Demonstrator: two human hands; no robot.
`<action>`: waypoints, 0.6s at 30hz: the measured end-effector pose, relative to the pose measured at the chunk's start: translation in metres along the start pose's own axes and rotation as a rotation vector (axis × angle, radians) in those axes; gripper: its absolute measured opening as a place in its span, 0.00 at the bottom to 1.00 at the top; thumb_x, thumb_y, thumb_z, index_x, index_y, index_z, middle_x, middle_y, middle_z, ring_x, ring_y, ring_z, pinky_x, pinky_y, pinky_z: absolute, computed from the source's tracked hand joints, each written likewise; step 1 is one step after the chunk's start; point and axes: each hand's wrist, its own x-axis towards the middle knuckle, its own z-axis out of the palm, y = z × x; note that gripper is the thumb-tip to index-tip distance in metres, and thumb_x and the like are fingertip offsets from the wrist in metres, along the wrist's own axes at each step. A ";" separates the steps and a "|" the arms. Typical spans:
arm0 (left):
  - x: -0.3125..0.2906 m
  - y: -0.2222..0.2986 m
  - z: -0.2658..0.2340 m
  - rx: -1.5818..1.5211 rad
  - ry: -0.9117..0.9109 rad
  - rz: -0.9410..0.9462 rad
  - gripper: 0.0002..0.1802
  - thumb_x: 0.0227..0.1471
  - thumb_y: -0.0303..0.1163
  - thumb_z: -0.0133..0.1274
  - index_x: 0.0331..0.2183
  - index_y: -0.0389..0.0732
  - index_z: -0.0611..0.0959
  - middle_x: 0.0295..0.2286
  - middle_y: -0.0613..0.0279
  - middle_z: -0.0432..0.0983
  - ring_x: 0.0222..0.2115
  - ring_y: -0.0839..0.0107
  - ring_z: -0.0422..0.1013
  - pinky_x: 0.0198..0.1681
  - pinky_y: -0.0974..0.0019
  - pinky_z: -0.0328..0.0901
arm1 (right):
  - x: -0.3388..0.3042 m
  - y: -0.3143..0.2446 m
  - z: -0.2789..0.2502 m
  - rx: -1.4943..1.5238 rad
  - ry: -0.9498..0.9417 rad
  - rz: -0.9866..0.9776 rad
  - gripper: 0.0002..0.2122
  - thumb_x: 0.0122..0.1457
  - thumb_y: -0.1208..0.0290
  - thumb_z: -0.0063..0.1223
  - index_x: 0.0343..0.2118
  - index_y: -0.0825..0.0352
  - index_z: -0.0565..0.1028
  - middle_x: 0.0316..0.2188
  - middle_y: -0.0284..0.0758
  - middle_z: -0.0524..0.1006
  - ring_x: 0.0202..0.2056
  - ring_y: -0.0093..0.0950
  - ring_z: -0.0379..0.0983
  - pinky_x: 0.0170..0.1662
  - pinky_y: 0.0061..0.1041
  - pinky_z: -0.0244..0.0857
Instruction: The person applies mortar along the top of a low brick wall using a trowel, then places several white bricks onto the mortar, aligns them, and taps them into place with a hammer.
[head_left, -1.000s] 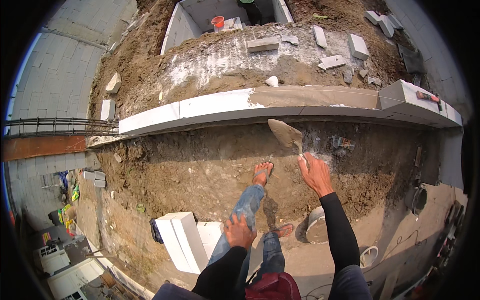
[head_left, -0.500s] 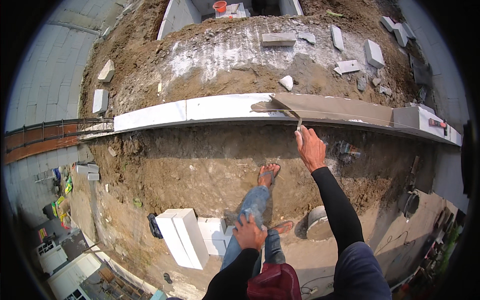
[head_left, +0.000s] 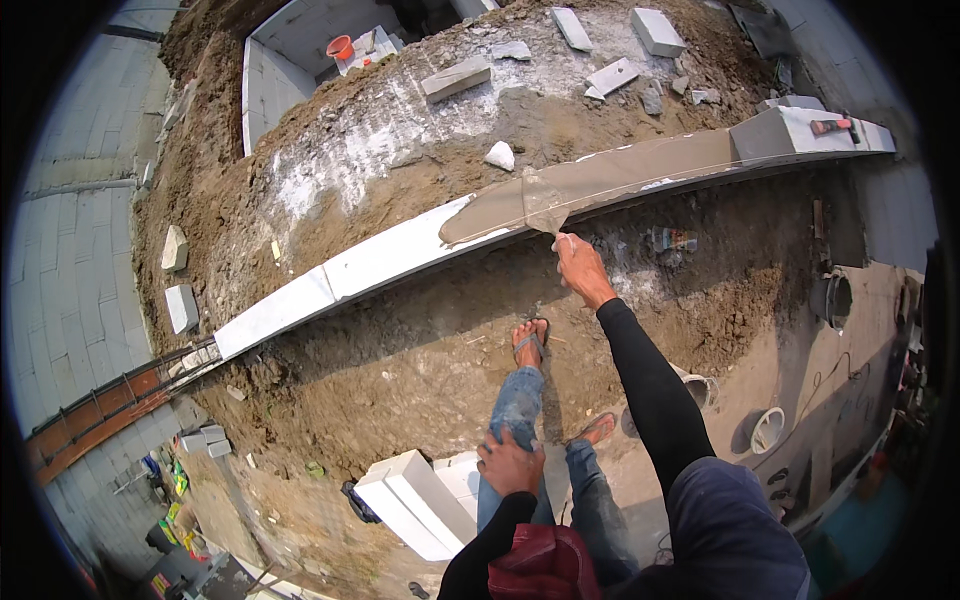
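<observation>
My right hand (head_left: pixel 583 268) is closed round the handle of a trowel (head_left: pixel 544 200), whose blade lies on the grey-brown mortar (head_left: pixel 640 165) along the top of a low wall of white blocks (head_left: pixel 385 253). The mortar covers the wall's middle stretch, and its left end thins out in a rounded edge on the white block. My left hand (head_left: pixel 511 463) rests on my jeans-covered knee, fingers spread and holding nothing. A thin string runs along the wall's near side, over the mortar.
A red-and-black tool (head_left: pixel 834 127) lies on the raised block at the wall's right end. White blocks (head_left: pixel 420 500) stand beside my left leg. Behind the wall lie loose block pieces (head_left: pixel 456 78). Buckets (head_left: pixel 768 430) sit to the right; steel bars (head_left: pixel 110 400) extend at the left.
The mortar now reaches farther left on the white block, and the trowel blade lies flatter on it. The whole view has turned. My left hand stays on the knee.
</observation>
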 end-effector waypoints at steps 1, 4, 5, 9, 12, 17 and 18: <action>0.001 -0.004 -0.002 0.004 -0.004 -0.018 0.37 0.44 0.54 0.63 0.54 0.46 0.80 0.57 0.49 0.70 0.55 0.47 0.67 0.54 0.45 0.67 | -0.013 -0.013 0.016 0.207 -0.087 0.086 0.23 0.72 0.51 0.37 0.42 0.69 0.76 0.24 0.41 0.79 0.23 0.38 0.80 0.30 0.40 0.73; 0.001 0.004 -0.005 0.003 -0.017 0.006 0.38 0.44 0.54 0.64 0.55 0.44 0.80 0.58 0.48 0.70 0.57 0.45 0.66 0.55 0.43 0.67 | -0.022 -0.042 0.072 0.290 -0.185 0.062 0.23 0.72 0.52 0.37 0.40 0.69 0.77 0.21 0.37 0.77 0.18 0.31 0.77 0.28 0.35 0.72; -0.003 0.011 -0.005 0.001 -0.023 0.031 0.39 0.44 0.54 0.64 0.55 0.44 0.80 0.57 0.48 0.70 0.56 0.45 0.66 0.55 0.43 0.67 | -0.017 -0.045 0.091 0.228 -0.212 0.031 0.23 0.72 0.53 0.37 0.40 0.71 0.77 0.27 0.45 0.81 0.26 0.42 0.82 0.37 0.43 0.75; -0.009 0.016 0.000 0.034 -0.010 0.065 0.39 0.43 0.53 0.65 0.55 0.44 0.80 0.54 0.48 0.71 0.55 0.45 0.67 0.56 0.43 0.66 | -0.041 -0.059 0.135 -0.028 -0.172 -0.033 0.23 0.72 0.53 0.40 0.42 0.73 0.78 0.40 0.60 0.80 0.46 0.61 0.77 0.50 0.55 0.70; -0.007 0.010 0.006 0.088 0.022 0.068 0.39 0.42 0.53 0.66 0.55 0.44 0.80 0.53 0.48 0.71 0.55 0.45 0.67 0.56 0.44 0.66 | -0.062 -0.027 0.097 -0.148 -0.120 -0.132 0.20 0.71 0.56 0.44 0.40 0.73 0.77 0.31 0.58 0.81 0.36 0.59 0.79 0.42 0.56 0.72; -0.014 0.020 0.007 0.138 0.025 0.092 0.40 0.41 0.53 0.67 0.54 0.44 0.79 0.55 0.49 0.70 0.54 0.46 0.67 0.55 0.43 0.67 | -0.097 0.009 0.037 -0.157 0.057 -0.179 0.19 0.71 0.58 0.45 0.37 0.74 0.76 0.23 0.55 0.80 0.28 0.58 0.79 0.36 0.56 0.71; -0.014 0.021 0.005 0.153 0.032 0.095 0.40 0.41 0.53 0.67 0.54 0.44 0.79 0.55 0.49 0.70 0.54 0.46 0.67 0.55 0.43 0.67 | -0.092 0.001 0.043 -0.141 0.040 -0.215 0.19 0.71 0.58 0.45 0.36 0.74 0.76 0.23 0.55 0.80 0.28 0.57 0.79 0.36 0.56 0.71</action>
